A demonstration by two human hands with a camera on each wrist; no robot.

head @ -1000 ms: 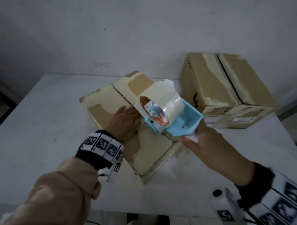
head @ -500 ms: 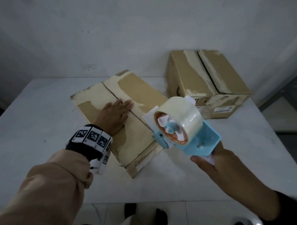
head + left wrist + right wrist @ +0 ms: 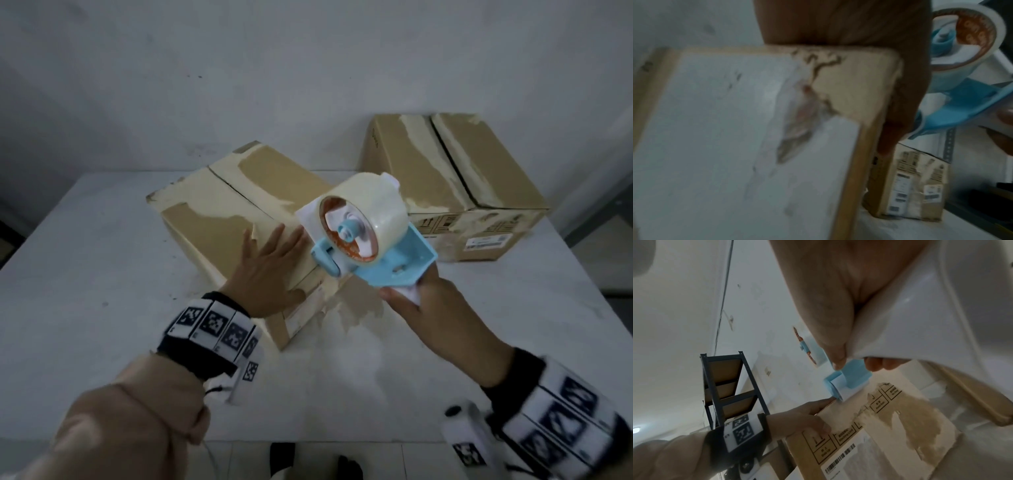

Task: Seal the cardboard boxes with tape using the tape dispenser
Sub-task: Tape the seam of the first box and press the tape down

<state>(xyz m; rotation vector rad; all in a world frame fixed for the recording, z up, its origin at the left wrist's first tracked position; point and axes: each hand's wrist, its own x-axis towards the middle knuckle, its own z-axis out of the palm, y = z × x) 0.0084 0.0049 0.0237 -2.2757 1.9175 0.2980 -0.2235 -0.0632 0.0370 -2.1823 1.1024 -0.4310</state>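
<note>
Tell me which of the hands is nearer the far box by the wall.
Right. The right hand holds the tape dispenser just in front of the far box; the left hand rests flat on the near box.

One cardboard box [image 3: 246,219] lies left of another box [image 3: 455,185].

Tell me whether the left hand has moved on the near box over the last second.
Yes. The left hand slid off the top seam of the near box toward its near right corner, and its flat fingers now press that end.
</note>
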